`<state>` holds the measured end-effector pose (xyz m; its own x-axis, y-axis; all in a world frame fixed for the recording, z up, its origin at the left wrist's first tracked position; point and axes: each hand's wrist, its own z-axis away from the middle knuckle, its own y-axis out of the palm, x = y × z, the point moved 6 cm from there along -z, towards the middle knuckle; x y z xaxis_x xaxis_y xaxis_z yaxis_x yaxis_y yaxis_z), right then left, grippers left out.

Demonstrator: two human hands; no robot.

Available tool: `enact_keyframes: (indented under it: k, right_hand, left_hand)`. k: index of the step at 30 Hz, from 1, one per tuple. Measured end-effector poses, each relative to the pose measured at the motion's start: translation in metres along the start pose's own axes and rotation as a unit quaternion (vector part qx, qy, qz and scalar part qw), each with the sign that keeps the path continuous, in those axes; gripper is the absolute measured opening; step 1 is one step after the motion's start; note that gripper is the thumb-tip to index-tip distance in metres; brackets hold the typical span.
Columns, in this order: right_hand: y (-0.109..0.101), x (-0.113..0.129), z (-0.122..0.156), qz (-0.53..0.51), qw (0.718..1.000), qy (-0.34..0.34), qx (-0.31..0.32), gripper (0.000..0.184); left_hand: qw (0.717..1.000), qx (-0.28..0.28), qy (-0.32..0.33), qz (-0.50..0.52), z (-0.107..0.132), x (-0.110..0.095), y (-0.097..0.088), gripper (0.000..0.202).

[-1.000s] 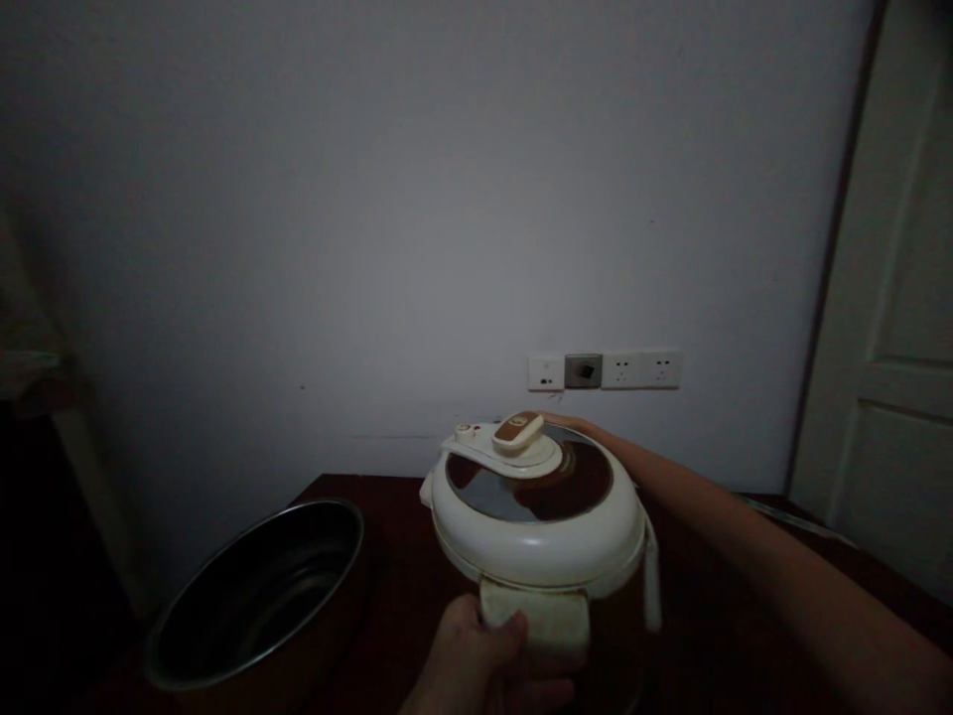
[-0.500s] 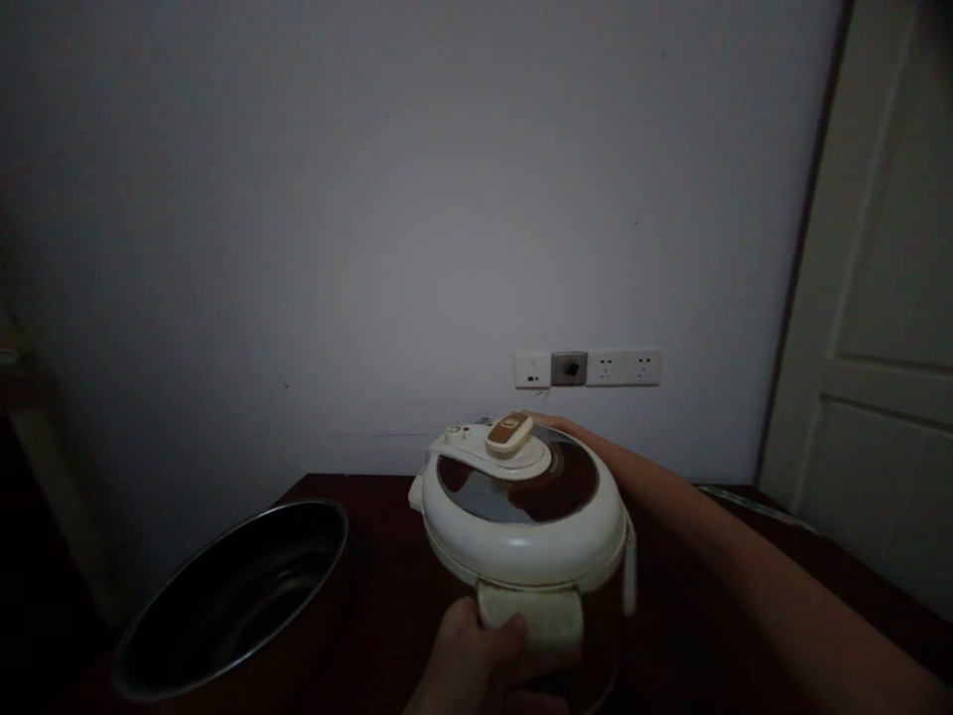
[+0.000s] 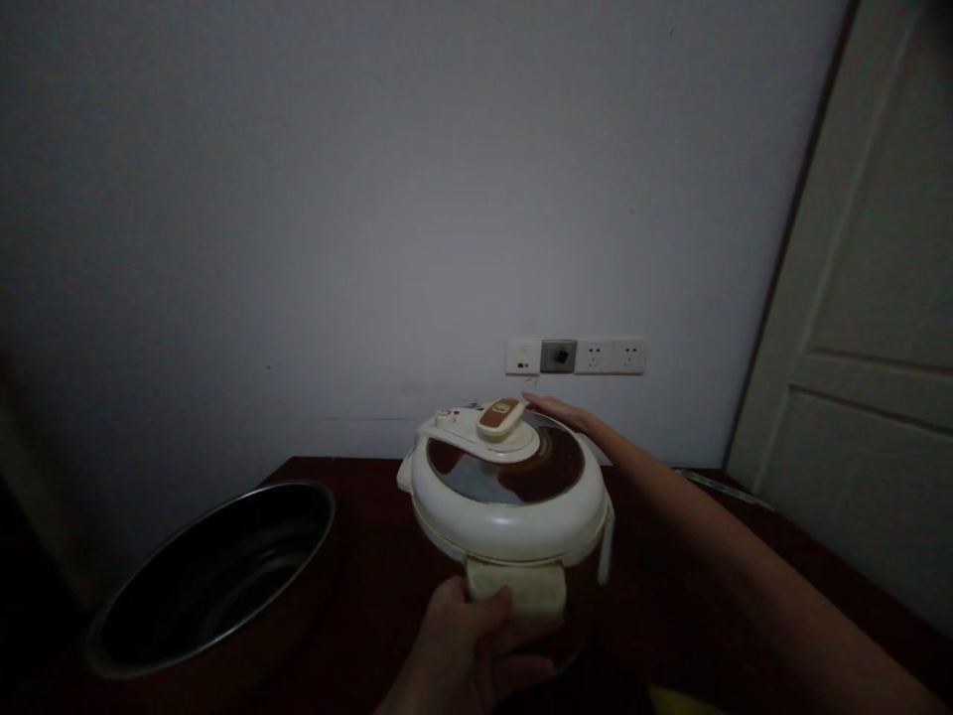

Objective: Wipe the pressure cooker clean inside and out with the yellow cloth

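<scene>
A white and brown electric pressure cooker [image 3: 513, 526] with a brown-topped lid knob [image 3: 500, 419] stands in front of me on the dark red table [image 3: 387, 596]. My left hand [image 3: 476, 641] is closed around its near side handle [image 3: 517, 588], thumb on top and fingers underneath. My right arm reaches round the cooker's right side. Beyond the lid, my right hand [image 3: 562, 411] rests at the far rim, its visible finger stretched out to the left behind the knob; its other fingers are hidden by the lid.
A wide dark inner pot [image 3: 328, 506] with a metal rim sits on the left of the table. Wall sockets [image 3: 611, 357] are behind the cooker, and a pale door [image 3: 856, 397] stands at the right. Something yellow [image 3: 681, 701] shows at the bottom edge.
My right hand has risen slightly at the lid's far edge, so more of it shows. The view has shifted a little; the cooker and left hand keep their places. Something yellow has appeared below.
</scene>
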<state>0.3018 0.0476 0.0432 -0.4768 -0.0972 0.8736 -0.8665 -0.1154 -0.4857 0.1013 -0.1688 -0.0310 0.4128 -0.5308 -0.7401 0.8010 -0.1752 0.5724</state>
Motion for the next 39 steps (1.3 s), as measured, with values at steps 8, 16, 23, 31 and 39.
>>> enact_keyframes:
  k: [8,16,23,31,39]
  right_hand:
    - [-0.070,-0.109,0.088,0.212,0.976,0.047,-0.028,0.038]
    - [0.022,-0.134,0.265,0.262,0.965,-0.012,0.030,0.036]
    - [0.074,-0.147,0.299,0.251,0.963,0.031,0.094,0.083]
    - [0.097,-0.150,0.310,0.265,0.964,-0.004,0.032,0.077]
    - [0.056,-0.169,0.290,-0.004,0.974,-0.013,-0.224,0.053]
  left_hand:
    - [0.998,-0.039,0.043,0.032,0.005,0.013,0.002,0.037]
    - [0.998,0.012,-0.065,-0.012,0.003,0.080,0.004,0.034]
    - [0.962,0.165,0.215,0.018,0.045,-0.016,0.066,0.024]
    - [0.760,-0.022,0.646,0.069,0.050,-0.161,-0.016,0.019]
    - [0.766,-0.267,0.584,-0.017,-0.034,-0.178,-0.113,0.013]
